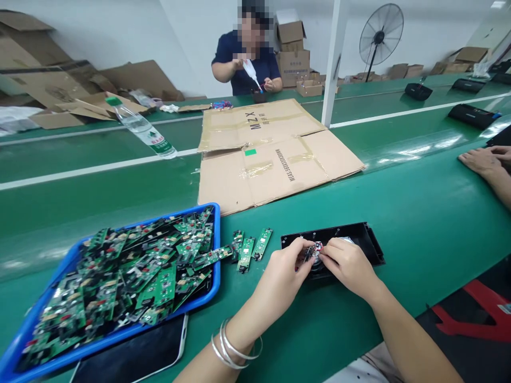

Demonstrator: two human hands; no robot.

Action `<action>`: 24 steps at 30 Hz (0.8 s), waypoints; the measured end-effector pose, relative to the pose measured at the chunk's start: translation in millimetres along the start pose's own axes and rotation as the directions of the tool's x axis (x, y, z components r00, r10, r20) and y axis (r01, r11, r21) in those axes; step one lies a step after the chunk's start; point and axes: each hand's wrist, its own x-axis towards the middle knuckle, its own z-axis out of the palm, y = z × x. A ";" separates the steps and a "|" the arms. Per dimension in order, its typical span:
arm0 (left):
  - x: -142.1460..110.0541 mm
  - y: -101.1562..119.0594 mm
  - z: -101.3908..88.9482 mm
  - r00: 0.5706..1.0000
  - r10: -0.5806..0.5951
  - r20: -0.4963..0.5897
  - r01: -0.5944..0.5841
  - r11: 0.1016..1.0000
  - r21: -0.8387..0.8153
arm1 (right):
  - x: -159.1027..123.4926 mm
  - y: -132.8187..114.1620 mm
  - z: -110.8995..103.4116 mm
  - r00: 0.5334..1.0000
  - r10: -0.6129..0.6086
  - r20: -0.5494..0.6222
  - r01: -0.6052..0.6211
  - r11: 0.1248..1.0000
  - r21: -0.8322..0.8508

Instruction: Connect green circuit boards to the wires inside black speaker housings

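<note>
A black plastic housing [369, 242] lies open on the green bench in front of me, with both my hands over its middle. My left hand [285, 266], bracelets at its wrist, pinches a small circuit board [308, 253] edge-on inside the housing. Beside it, my right hand [351, 266] has its fingertips closed at some thin red and white wires [319, 246]; exactly what they grip is hidden. A round part shows partly below the fingers. Left of the housing, several loose green circuit boards [262, 244] lie next to a blue tray [217, 250] heaped with more.
A phone [136, 351] lies partly under the tray. Flattened cardboard [275, 159] covers the bench ahead, with a water bottle [143, 130] to its left. Across sits a person [247, 69] holding a white bottle. Another person's hands [485, 159] rest at right. Black housings [471, 115] stand beyond.
</note>
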 end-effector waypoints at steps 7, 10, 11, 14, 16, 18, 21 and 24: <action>-0.1 1.2 0.0 1.000 0.025 0.008 -0.025 1.000 0.001 | 1.1 -1.0 0.9 0.999 -0.046 -0.015 0.045 0.997 -0.062; 0.3 0.9 -1.5 0.999 0.034 0.028 -0.033 0.999 -0.028 | 1.3 -1.1 1.7 0.999 -0.047 -0.019 0.046 0.997 -0.063; 0.5 0.8 -2.5 0.999 0.035 0.039 -0.033 0.998 -0.049 | 0.8 -0.9 2.1 0.999 -0.031 -0.031 0.030 0.998 -0.046; 1.2 0.5 -6.6 0.995 0.040 0.091 -0.028 0.991 -0.128 | -1.3 0.5 2.0 0.994 0.102 -0.041 -0.099 0.992 0.079; 1.5 0.3 -9.5 0.991 0.054 0.126 -0.035 0.988 -0.149 | -2.2 1.6 0.5 0.979 0.202 0.005 -0.200 0.965 0.168; 1.6 -0.2 -11.5 0.987 0.058 0.151 -0.035 0.988 -0.150 | -1.8 2.2 -1.6 0.975 0.216 0.059 -0.223 0.955 0.195; 1.4 -1.6 -11.9 0.986 0.031 0.163 0.000 0.982 -0.188 | 0.2 1.6 -3.6 0.986 0.146 0.081 -0.157 0.976 0.151; 1.3 -2.4 -10.5 0.983 0.009 0.182 0.040 0.965 -0.260 | 1.4 -0.7 -3.3 0.991 0.110 0.077 -0.118 0.987 0.108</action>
